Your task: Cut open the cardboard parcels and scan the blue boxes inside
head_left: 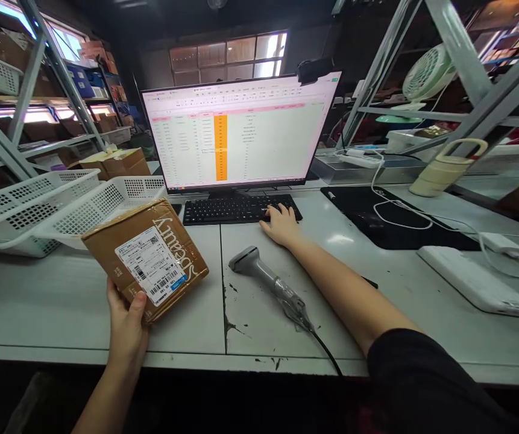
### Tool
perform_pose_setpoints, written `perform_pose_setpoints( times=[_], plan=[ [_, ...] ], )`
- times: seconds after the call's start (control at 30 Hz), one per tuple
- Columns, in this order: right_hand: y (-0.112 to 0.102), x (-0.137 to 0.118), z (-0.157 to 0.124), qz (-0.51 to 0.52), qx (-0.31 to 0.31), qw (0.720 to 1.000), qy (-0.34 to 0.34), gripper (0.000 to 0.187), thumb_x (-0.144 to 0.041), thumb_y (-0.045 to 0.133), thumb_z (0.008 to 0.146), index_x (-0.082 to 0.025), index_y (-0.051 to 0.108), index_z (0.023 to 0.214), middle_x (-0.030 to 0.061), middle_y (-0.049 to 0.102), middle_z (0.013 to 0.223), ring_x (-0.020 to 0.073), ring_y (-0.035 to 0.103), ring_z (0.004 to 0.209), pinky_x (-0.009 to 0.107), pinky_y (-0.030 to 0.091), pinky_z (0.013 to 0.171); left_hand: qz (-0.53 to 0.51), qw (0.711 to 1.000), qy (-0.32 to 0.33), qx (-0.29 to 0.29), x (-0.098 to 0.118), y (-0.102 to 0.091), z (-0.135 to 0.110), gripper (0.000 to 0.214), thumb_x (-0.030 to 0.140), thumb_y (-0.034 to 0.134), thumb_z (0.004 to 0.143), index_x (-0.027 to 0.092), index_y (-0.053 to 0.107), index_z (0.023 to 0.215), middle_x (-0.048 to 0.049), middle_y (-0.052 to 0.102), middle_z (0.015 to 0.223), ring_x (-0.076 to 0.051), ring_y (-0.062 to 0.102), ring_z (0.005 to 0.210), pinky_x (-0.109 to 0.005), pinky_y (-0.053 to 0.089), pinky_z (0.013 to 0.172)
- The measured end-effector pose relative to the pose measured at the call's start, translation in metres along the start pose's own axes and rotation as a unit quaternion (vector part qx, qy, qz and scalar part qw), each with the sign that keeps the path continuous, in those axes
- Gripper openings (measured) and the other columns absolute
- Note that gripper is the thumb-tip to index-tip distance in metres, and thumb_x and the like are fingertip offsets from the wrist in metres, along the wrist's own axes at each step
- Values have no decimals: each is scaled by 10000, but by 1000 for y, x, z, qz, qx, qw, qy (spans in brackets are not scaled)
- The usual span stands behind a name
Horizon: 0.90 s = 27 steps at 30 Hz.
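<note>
While the right hand (pixel 281 226) rests fingers apart on the keyboard (pixel 227 209), the left hand (pixel 126 322) sensibly clamps the near edge of the probably light, stiff box (pixel 145 259), left of the scanner (pixel 268 278).

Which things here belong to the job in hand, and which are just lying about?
In use:
brown box, in left hand
keyboard, under right hand
monitor, showing a spreadsheet
scanner, probably, though unheld

Lying about, apparently:
white baskets
black mat
cream bottle
green fan
</note>
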State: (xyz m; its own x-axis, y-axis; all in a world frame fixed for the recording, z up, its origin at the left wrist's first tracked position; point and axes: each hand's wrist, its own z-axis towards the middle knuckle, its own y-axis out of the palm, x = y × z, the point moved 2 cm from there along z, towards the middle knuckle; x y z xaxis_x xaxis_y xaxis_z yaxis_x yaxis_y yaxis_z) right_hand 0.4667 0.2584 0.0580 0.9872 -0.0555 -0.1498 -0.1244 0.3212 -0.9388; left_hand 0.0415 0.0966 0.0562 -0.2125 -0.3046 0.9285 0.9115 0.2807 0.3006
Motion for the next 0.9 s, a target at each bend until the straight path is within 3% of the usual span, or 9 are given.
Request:
perform_pose_setpoints(
  times=[0.23,0.4,0.47,0.6,0.67,0.7,0.77,0.83,0.9],
  plan=[
    [-13,11,1,6,11,1000,16,447,-400,419,1033,-113,630,1303,221,677,1376,370,498,1414,596,267,1265,-11,1000,-21,20,5,0,-4,1005,556,960,715,406,458,1573,-71,607,1516,-288,569,1438,-434,500,1209],
    [-31,41,-30,-33,-28,998,38,459,-245,438,961,-72,640,1335,252,660,1422,393,409,1517,614,252,1271,-41,999,-12,10,3,-2,-4,918,509,964,739,391,525,1536,-53,635,1497,-259,589,1412,-411,484,1221],
    [-40,56,-50,-42,-50,997,47,558,-266,477,937,-44,597,1434,274,631,1465,426,450,1487,617,323,1231,-56,998,-6,9,1,-3,-3,817,505,940,775,374,574,1494,-46,654,1479,-249,591,1415,-382,497,1207],
    [-53,87,-107,-64,-127,985,101,820,-489,510,967,-53,397,1653,293,737,1245,451,706,1100,577,554,916,-122,990,-70,32,-3,-3,-3,622,628,838,836,299,701,1346,-61,678,1463,-303,549,1468,-421,535,1179],
    [-54,101,-133,-81,-132,983,96,780,-559,474,986,-83,501,1603,293,769,1076,460,738,891,570,558,755,-171,976,-136,18,-2,0,-2,599,678,760,877,289,719,1330,-67,684,1464,-342,560,1454,-487,560,1149],
    [-53,107,-143,-86,-105,988,74,724,-586,449,1002,-112,596,1530,279,772,972,445,733,773,543,537,666,-195,966,-171,1,0,2,-1,608,692,719,900,285,713,1352,-74,680,1472,-360,575,1435,-520,567,1135],
    [-51,116,-158,-83,9,997,1,604,-640,430,1025,-214,752,1307,178,722,702,356,634,490,455,425,488,-232,945,-227,-31,6,7,0,625,698,633,953,276,684,1410,-94,667,1491,-383,616,1381,-575,575,1106],
    [-48,123,-170,-46,151,982,-101,470,-677,506,1009,-314,799,1056,46,536,448,233,398,271,381,251,394,-257,929,-263,-46,14,10,-2,641,703,535,1001,258,658,1446,-123,664,1488,-390,653,1323,-615,584,1070],
    [-44,133,-180,-15,221,959,-177,390,-674,581,986,-344,784,929,3,430,375,161,266,223,351,156,383,-281,911,-294,-67,20,13,-10,677,710,442,1033,230,640,1467,-162,667,1473,-395,673,1288,-643,585,1047]
  ],
)
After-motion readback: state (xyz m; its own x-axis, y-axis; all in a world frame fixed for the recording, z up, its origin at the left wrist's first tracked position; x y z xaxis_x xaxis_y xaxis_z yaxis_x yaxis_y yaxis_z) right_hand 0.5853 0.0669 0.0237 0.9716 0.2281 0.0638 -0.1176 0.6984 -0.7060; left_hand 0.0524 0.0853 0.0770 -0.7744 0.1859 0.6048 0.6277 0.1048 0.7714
